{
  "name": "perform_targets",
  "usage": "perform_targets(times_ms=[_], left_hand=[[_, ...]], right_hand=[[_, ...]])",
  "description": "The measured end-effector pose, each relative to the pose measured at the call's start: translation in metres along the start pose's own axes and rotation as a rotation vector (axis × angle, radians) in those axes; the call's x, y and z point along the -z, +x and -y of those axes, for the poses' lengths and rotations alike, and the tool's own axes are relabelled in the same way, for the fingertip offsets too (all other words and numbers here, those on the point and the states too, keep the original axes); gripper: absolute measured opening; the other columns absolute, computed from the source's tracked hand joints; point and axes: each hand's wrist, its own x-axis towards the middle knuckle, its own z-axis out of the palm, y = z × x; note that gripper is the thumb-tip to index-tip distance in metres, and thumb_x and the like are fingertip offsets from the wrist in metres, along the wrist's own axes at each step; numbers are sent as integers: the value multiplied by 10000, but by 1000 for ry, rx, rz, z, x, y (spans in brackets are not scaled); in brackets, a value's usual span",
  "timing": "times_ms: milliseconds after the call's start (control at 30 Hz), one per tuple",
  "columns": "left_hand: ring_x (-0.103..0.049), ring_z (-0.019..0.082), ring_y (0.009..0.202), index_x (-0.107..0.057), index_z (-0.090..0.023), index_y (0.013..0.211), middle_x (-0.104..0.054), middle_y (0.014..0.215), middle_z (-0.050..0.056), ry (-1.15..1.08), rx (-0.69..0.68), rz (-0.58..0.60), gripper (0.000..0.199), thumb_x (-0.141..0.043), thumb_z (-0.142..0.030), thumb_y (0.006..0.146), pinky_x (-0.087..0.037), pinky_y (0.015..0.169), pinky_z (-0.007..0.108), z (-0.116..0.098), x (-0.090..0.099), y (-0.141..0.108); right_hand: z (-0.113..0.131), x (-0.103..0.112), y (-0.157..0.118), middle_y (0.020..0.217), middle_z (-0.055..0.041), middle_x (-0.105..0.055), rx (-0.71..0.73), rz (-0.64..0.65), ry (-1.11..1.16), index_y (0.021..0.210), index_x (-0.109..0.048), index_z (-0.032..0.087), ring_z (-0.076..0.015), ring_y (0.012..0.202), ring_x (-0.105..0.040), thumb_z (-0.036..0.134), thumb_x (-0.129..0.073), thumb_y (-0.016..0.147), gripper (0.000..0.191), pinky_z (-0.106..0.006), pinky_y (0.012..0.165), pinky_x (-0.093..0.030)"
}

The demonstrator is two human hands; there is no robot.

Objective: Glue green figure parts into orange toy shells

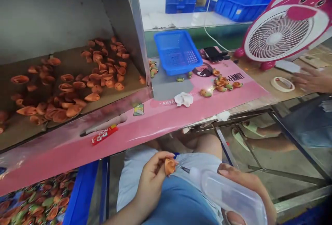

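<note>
Right now, the person's left hand (151,180) is pinching a hollow orange shell (170,166) between thumb and fingers, raising it just above the lap and its blue shorts (178,200). The right hand (241,180) is clamping a translucent plastic squeeze bottle (230,194), which is tilting over the thigh with its thin metal needle tip (184,169) pointing at the shell. The hands are apart but close, with the shell and the needle tip between them; the tip seems to be touching the shell's edge, though it is too small here to be sure.

Ahead, a pink-covered bench (207,104) is running across the view. A metal-sided tray (64,90) on it is holding many loose orange shells, while a few orange-and-green pieces (220,83) are lying on the pink surface near a blue plastic basket (177,52). A red packet (104,134) is resting on the bench's near edge. Down on the left, a blue bin (33,200) is holding more orange and green pieces. Over on the right, another person's hand (312,80) is reaching near a roll of pale tape (282,84), beside a pink bear-shaped fan (280,28).
</note>
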Motion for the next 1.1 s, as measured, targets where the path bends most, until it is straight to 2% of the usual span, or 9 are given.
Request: perform_targets(times_ms=[100,267,433,567,767,1100], left_hand=[[-554,116,630,-542,-188,843,-653,761,31,-92,37,16,111,-584,-246,758,-396,521,195,-6,-3,0],[-543,106,612,-519,-173,820,-653,765,40,-82,56,41,80,-560,-230,780,-390,528,198,-10,-2,-2],[-535,106,646,-516,-182,815,-652,774,26,-44,57,45,42,-535,-215,800,-392,547,197,-14,-1,-3],[-526,100,630,-518,-185,814,-648,770,19,-33,55,45,41,-530,-222,804,-392,553,198,-15,0,-4],[-522,112,653,-520,-182,816,-637,771,26,-32,57,45,49,-535,-225,801,-393,559,210,-14,1,-3],[-522,124,664,-525,-176,812,-629,769,37,-36,62,41,50,-543,-218,793,-394,579,226,-14,0,-5]], right_hand=[[10,-6,7,546,1,-481,40,46,9,949,-541,118,-130,426,-487,447,-528,785,368,-238,320,-351],[13,-13,7,586,-21,-497,119,125,-96,972,-527,101,-154,470,-507,360,-533,788,318,-275,347,-388],[10,-15,3,530,1,-437,142,111,-106,961,-545,87,-143,425,-451,321,-544,778,297,-272,315,-325],[12,-16,3,555,-10,-451,166,137,-110,955,-539,66,-159,486,-486,269,-531,774,272,-280,350,-352],[12,-15,3,581,-24,-462,177,144,-103,944,-539,55,-183,566,-527,231,-524,746,265,-281,388,-386],[12,-14,1,562,-12,-456,105,180,-87,970,-530,102,-167,498,-500,263,-526,740,281,-273,365,-388]])
